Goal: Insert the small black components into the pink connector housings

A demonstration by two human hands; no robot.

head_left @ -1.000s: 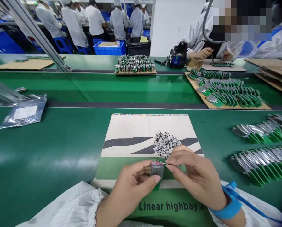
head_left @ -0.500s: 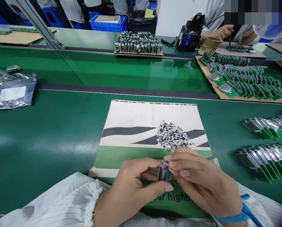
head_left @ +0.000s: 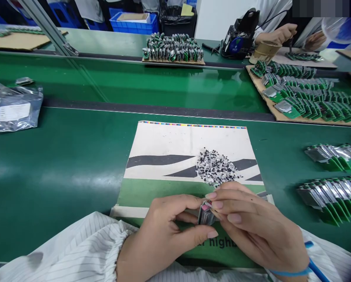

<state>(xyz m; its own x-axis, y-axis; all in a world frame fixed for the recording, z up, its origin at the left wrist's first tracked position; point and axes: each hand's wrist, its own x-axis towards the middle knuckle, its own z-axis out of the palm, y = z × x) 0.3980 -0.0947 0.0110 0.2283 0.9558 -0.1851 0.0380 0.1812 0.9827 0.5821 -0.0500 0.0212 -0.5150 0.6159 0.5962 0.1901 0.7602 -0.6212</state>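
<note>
**Two-handed pinch on a small module, above the table**

The left hand (head_left: 160, 231) grips a metal-cased circuit module (head_left: 206, 215) (pink at its top edge) between thumb and fingers; the right hand (head_left: 259, 225) pinches that edge. Just beyond lie black components (head_left: 215, 166) heaped on a printed sheet (head_left: 190, 141), on the green table (head_left: 60, 156), with stacked green-boarded modules (head_left: 331, 199) to the right.

Conveyor belt (head_left: 60, 156) gleaming, smooth and glossy green

Printed paper sheet (head_left: 163, 141) lying matt and smooth; metal-cased module (head_left: 206, 214) shining silver; component pile (head_left: 215, 166) showing black plastic bodies and bright metal leads; foil bag (head_left: 13, 113) glinting and creased; cardboard tray (head_left: 310, 122) looking matt and rough; striped sleeve (head_left: 75, 246) showing soft white cloth; blue plastic crate (head_left: 134, 21) catching a dull sheen.
</note>
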